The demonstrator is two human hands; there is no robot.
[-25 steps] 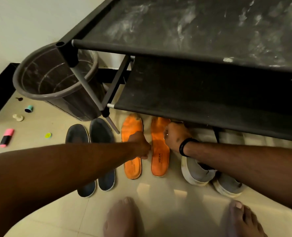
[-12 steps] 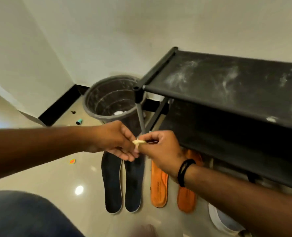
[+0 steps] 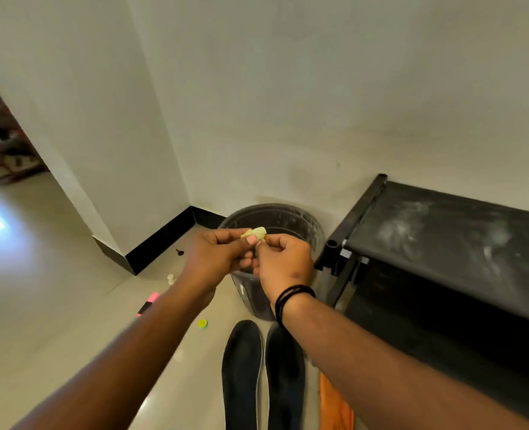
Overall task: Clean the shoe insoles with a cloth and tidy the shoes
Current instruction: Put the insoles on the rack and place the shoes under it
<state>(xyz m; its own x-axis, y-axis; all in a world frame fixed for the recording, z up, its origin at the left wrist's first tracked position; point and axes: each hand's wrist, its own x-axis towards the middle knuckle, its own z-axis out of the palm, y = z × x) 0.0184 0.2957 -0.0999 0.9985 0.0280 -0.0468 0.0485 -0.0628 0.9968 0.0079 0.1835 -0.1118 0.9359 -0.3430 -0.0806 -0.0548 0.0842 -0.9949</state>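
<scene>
Two hands meet over the bucket (image 3: 291,218), and between them you pinch one small, pale yellow scrap (image 3: 254,233), crumpled and soft-looking; what it is made of cannot be told. Your left hand (image 3: 216,259) closes thumb and forefinger on its near side, the other fingers curled under. Your right hand (image 3: 283,262) nips the same scrap from the other side, fingers folded in, with a black corded band (image 3: 292,297) round the wrist. The scrap sits just above the bucket's near rim.

The bucket is round, dark grey plastic, its inner wall streaked with pale dust. Nearer you than the bucket, two dark, flat, smooth insoles (image 3: 261,377) lie side by side on the glossy tiled floor (image 3: 55,305), toes toward it. Just right of them, part of an orange insole (image 3: 334,405) shows under your right forearm. Right of the bucket stands a black shoe rack (image 3: 443,243), its fabric shelf smeared with white dust. Left of the bucket, on the floor, lie a pink marker (image 3: 148,302), a small yellow-green cap (image 3: 202,323) and a small white piece (image 3: 171,279).
</scene>
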